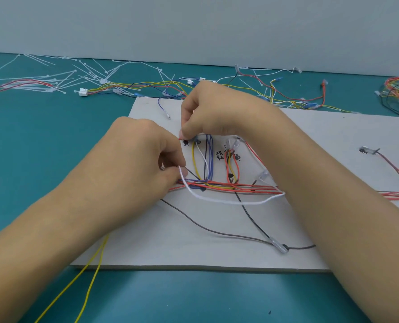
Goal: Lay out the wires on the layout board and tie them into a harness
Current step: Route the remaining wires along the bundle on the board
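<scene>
**Tying step: cord at the trunk, left of board centre**

Left hand (147, 155): fingers curled, thumb and forefinger clamped on one end of a white cord (228, 202). Right hand (208, 110): fingers curled, tips pinched together on a red wire (181, 138) at the top of the loops (203, 159), toward the board's far-left part.

The cord sags from the left hand across the middle of the board (194, 248) and disappears under the right forearm. The trunk (252, 188) of red and yellow wires runs left to right across mid-board, just behind the cord. A dark wire (217, 233) trails toward the board's front edge.

Judgement: layout mostly done, tying just beginning. To do it well:
- seat the red wire on its mark before letting go
- pass the cord under the whole trunk, not through it
- take up slack evenly, or the loops will drag off their marks
- knot where the loops join the trunk

Risk: the slack cord could snag the dark wire.

Off the board: two yellow wires (93, 276) hang past its front-left corner; zip ties (89, 75) and spare wires (147, 86) lie on the bench (42, 136) behind its far edge.
</scene>
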{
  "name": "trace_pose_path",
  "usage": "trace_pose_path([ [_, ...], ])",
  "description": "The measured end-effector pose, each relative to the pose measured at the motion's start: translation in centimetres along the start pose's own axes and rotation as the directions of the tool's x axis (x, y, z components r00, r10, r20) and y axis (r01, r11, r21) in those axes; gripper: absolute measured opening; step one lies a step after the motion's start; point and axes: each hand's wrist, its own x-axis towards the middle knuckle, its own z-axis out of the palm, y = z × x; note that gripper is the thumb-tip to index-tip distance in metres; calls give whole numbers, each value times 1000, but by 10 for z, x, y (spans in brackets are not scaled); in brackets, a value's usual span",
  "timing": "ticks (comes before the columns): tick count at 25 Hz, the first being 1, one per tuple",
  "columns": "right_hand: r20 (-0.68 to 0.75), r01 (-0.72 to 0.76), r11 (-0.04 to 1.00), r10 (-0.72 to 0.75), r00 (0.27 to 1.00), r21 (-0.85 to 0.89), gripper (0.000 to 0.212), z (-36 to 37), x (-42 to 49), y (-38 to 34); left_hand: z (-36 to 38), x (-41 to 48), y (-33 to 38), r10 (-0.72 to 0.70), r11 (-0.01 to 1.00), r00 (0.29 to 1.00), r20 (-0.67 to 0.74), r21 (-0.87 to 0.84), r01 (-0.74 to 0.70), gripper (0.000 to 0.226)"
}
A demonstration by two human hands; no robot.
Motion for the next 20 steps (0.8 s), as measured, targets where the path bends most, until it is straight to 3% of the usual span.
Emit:
trace_pose_path([
  [4, 8, -1, 1000, 1, 1000, -2, 15, -1, 0, 1, 2, 0, 1, 138, 990, 986, 89, -52, -134, 3],
  [11, 31, 27, 998, -25, 999, -49, 12, -2, -2, 0, 18, 5, -2, 328, 944, 932, 153, -30, -328, 16],
  [18, 74, 54, 990, -44, 996, -133, 14, -18, -14, -5, 22, 8, -6, 178, 963, 976, 128, -228, -146, 9],
  [20, 30, 56, 989, -52, 998, -140, 17, -36, -28, -8, 22, 9, -7, 133, 963, 981, 138, -251, -95, 9],
])
